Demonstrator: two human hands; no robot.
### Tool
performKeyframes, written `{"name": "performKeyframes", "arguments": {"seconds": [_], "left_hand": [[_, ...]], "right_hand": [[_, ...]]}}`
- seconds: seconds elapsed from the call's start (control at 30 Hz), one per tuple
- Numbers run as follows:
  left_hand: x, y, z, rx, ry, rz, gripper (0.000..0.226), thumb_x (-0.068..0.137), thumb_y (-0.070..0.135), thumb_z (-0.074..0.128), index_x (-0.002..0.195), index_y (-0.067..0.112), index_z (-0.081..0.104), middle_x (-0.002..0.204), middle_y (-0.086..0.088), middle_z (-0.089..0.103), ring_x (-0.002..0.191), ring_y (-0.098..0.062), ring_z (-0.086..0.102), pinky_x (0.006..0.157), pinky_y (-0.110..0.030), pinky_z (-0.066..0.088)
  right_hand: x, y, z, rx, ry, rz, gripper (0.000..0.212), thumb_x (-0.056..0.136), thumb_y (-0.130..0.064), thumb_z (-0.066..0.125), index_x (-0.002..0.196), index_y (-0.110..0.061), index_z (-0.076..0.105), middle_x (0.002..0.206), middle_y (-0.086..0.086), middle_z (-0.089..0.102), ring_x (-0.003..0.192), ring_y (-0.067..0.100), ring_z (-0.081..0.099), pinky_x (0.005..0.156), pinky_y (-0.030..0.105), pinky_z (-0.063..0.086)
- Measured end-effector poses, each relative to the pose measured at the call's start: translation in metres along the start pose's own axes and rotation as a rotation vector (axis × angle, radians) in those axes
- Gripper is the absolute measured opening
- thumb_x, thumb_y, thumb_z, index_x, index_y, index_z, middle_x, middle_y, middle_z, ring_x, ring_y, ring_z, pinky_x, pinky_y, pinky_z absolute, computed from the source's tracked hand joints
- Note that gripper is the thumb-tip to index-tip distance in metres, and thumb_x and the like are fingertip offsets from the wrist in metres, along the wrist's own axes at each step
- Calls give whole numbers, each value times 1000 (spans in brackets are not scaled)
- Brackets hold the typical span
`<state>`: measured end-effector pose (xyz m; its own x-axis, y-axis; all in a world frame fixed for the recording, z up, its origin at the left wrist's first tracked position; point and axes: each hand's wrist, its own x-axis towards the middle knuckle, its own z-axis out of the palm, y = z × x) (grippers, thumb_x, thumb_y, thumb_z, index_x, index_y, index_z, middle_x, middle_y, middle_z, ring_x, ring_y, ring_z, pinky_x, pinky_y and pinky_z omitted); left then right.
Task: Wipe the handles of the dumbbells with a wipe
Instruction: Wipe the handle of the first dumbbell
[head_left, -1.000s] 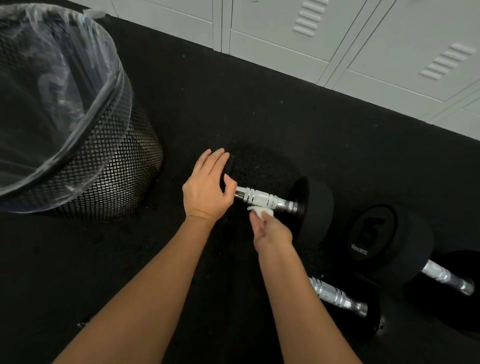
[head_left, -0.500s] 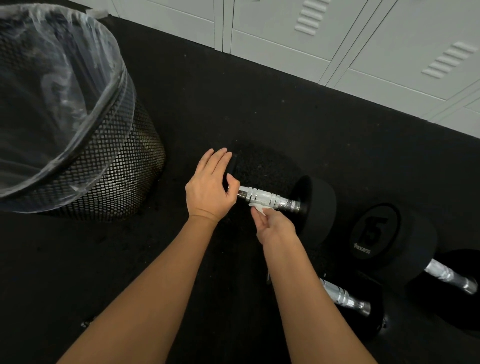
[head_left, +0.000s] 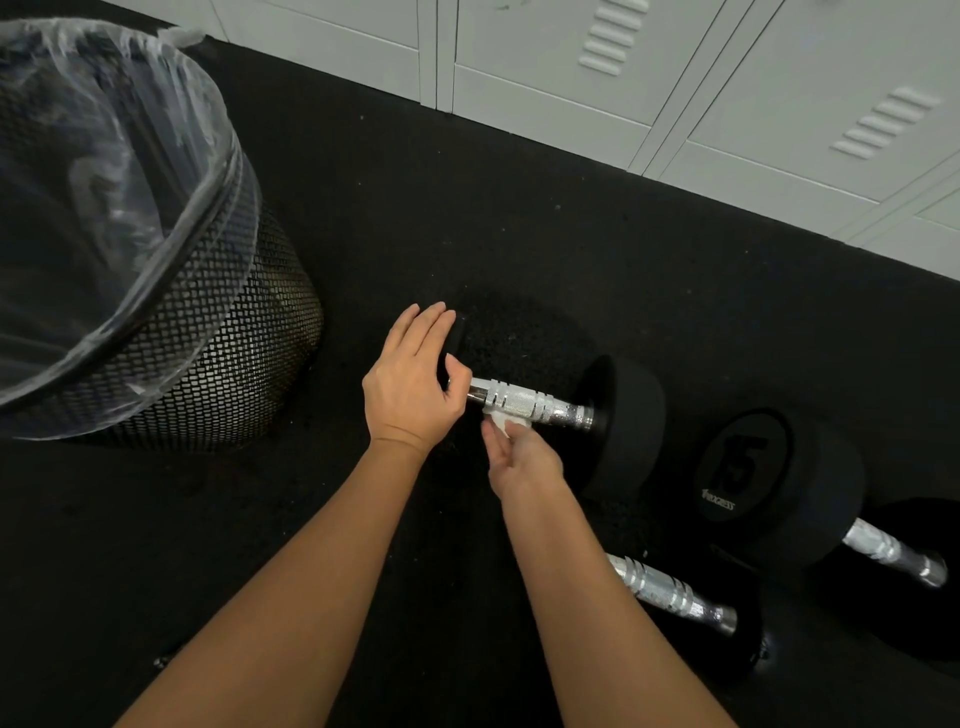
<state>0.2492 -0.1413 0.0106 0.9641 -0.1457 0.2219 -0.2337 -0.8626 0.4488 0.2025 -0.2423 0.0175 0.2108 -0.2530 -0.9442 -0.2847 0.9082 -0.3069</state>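
A black dumbbell lies on the dark floor, its knurled chrome handle running left to right. My left hand rests flat on its left weight head, fingers straight. Just below the handle, my right hand pinches a small white wipe and presses it against the handle's underside. The right weight head stands free. Two more dumbbells lie at the lower right: one handle partly hidden behind my right forearm, the other beyond a head marked 15.
A black mesh waste bin lined with a clear plastic bag stands at the left. Grey metal lockers run along the back edge of the black rubber floor.
My right hand has brought the wipe up from just below the handle to its underside. My left hand stays on the left weight head.
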Motion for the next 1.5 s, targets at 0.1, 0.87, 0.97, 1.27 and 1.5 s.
{"name": "performKeyframes", "arguments": {"seconds": [0.1, 0.87, 0.97, 1.27, 1.5], "left_hand": [[0, 0, 0, 2, 0, -3, 47, 86, 27, 36, 125, 11, 57, 131, -3, 57, 127, -20, 47, 88, -30, 47], [1, -1, 2, 0, -20, -14, 48, 85, 27, 36, 125, 14, 56, 132, 0, 55, 128, -18, 45, 89, -29, 48], [0, -1, 2, 2, -18, -5, 48, 85, 28, 35, 126, 13, 56, 132, 0, 56, 128, -19, 45, 89, -27, 46], [0, 0, 1, 6, -30, -18, 48, 86, 28, 34, 126, 14, 56, 133, 1, 55, 129, -17, 44, 85, -29, 49], [1, 0, 0, 10, -25, -18, 48, 85, 28, 34, 126, 14, 56, 132, 0, 55, 128, -18, 45, 86, -29, 49]], "right_hand": [[-3, 5, -2, -37, -64, -17, 30, 89, 12, 47, 119, 9, 52, 118, 28, 58, 107, 35, 60, 86, 35, 52], [5, 8, 9, -138, -185, 81, 28, 92, 8, 44, 120, 9, 51, 120, 28, 58, 111, 35, 59, 97, 38, 47], [10, -6, -2, -140, -171, 102, 30, 91, 7, 46, 121, 7, 51, 121, 28, 57, 110, 34, 59, 89, 35, 50], [1, 2, 6, -153, -254, 155, 32, 93, 8, 43, 124, 9, 47, 121, 28, 57, 111, 33, 59, 94, 37, 48], [4, -1, 9, -105, -265, 168, 30, 93, 8, 42, 122, 11, 49, 123, 27, 57, 112, 33, 59, 94, 36, 48]]}}
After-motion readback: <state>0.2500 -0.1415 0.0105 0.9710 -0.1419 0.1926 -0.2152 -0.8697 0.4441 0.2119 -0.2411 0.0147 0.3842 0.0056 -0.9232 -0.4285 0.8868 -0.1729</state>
